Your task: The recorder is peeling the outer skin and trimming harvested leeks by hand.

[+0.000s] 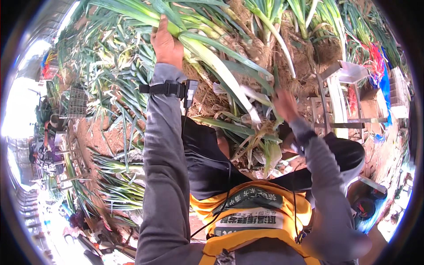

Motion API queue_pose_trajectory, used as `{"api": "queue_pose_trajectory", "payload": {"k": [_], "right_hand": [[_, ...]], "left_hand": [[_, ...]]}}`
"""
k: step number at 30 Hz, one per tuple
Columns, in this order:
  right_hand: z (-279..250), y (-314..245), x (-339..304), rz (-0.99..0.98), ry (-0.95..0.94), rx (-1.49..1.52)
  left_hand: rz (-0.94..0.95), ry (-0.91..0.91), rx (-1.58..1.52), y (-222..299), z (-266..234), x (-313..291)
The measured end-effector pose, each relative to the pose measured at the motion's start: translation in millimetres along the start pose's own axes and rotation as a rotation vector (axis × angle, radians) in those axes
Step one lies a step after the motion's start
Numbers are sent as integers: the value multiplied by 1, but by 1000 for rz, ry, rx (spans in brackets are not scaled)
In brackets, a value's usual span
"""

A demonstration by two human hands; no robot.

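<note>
My left hand (168, 47) is closed around the green upper part of a leek (216, 66), thumb on top. The leek slants down to the right, and its pale root end lies over my lap side. Near the lower part of the leek is my right hand (286, 105), slightly blurred, with its fingers curled in against green leaf strips (266, 98). What those fingers hold is hidden. Below the root end hang stripped, yellowish leaves (258, 148) in a heap between my legs.
Leeks with earthy roots (265, 48) lie piled ahead. Leafy debris (106, 66) spreads on the left, with more leeks (119, 185) below it. A metal-topped stand (349, 73) is at the right, beside a cardboard box (375, 106). A dark blue container (366, 203) stands by my right knee.
</note>
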State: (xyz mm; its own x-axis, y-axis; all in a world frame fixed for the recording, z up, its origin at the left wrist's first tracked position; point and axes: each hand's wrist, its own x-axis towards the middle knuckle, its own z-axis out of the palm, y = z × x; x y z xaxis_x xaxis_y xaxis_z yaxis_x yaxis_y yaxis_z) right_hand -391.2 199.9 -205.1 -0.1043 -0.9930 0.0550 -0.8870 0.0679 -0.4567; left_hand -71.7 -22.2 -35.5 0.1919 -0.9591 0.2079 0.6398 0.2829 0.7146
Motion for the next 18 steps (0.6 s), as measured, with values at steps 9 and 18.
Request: {"api": "queue_pose_trajectory", "payload": {"k": [9, 18], "right_hand": [[-22, -35, -36, 40, -99, 43], [-99, -180, 90, -695, 555, 12]], "left_hand": [[21, -103, -31, 11, 10, -22], [-96, -193, -76, -14, 63, -60]]}}
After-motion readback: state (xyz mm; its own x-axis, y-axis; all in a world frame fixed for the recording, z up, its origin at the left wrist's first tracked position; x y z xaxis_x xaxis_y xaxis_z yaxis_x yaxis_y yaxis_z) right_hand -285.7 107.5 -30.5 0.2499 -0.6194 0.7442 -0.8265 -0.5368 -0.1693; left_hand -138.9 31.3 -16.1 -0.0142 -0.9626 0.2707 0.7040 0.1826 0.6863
